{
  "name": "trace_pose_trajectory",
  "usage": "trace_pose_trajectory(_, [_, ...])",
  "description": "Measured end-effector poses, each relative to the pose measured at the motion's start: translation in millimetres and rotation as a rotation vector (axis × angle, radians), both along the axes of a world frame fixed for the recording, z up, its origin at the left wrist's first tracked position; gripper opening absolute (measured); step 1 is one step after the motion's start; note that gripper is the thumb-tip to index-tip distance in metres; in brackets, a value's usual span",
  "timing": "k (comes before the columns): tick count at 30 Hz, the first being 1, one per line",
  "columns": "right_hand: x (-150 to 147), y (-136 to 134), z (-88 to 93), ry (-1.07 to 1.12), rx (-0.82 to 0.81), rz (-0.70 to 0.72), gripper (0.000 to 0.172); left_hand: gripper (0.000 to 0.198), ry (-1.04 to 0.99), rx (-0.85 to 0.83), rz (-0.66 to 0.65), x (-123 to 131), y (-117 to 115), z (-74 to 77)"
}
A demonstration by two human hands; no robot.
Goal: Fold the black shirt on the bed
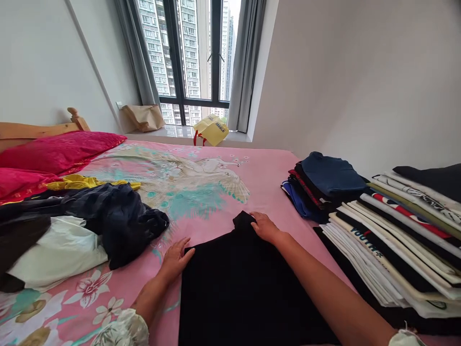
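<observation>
A black garment (245, 283) lies spread flat on the pink floral bedsheet (266, 173) in front of me. My left hand (175, 258) rests at its upper left corner, fingers curled over the edge. My right hand (265, 227) lies on the garment's top edge beside a small folded flap (243, 220), fingers pressed down on the cloth.
A loose heap of dark, white and yellow clothes (82, 226) lies to the left, by red pillows (54, 151). Folded shirts are stacked at the right (399, 240), with a darker folded pile (324, 185) behind. A yellow bag (212, 129) and brown paper bag (144, 117) sit on the windowsill.
</observation>
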State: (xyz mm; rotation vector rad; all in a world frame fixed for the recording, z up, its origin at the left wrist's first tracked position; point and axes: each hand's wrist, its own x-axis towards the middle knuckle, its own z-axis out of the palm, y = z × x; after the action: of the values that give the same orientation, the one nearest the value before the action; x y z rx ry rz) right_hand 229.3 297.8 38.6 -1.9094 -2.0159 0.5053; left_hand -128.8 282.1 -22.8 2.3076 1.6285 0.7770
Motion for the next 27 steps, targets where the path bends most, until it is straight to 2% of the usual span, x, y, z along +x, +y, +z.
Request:
trace_pose_trajectory(2, [0.0,27.1,-11.8,0.012,-0.08,-0.06,0.052,0.038,-0.03,-0.01,0.027,-3.1,3.9,-14.7])
trace_pose_trajectory(4, [-0.5,47.7,-21.9,0.03,-0.172,-0.12,0.055,0.03,-0.063,0.003,0.028,-4.4,0.3,-23.4])
trace_pose_trajectory(7, [-0.5,68.9,-27.3,0.108,-0.307,-0.143,0.039,0.021,-0.094,-0.003,0.0,-4.4,-7.0,-23.3])
trace_pose_trajectory(9, [2.4,77.5,-23.9,0.214,-0.379,-0.112,0.027,0.018,-0.107,-0.011,-0.007,-3.9,-9.3,-19.8])
trace_pose_trajectory(11, [8.2,81.6,-16.9,0.332,-0.441,-0.069,0.026,0.017,-0.137,-0.019,-0.007,-3.7,-10.3,-17.7])
trace_pose_trajectory(15, [20.7,79.9,-0.6,0.472,-0.583,-0.006,0.03,0.014,-0.2,-0.04,-0.008,-3.7,-12.3,-18.5])
trace_pose_trajectory(17, [22.7,76.7,5.6,0.522,-0.592,0.001,0.029,0.018,-0.211,-0.054,0.004,-3.0,-13.5,-17.5])
trace_pose_trajectory(21, [20.0,64.8,14.1,0.605,-0.465,-0.011,0.029,0.035,-0.22,-0.16,0.011,2.4,-11.5,-6.0])
trace_pose_trajectory(24, [21.1,45.9,19.5,0.624,-0.339,-0.034,0.025,0.023,-0.205,-0.283,0.046,9.1,-4.2,8.2])
trace_pose_trajectory(27, [27.2,15.0,27.9,0.636,-0.236,-0.052,0.023,0.015,-0.203,-0.361,0.045,14.7,-0.2,25.1])
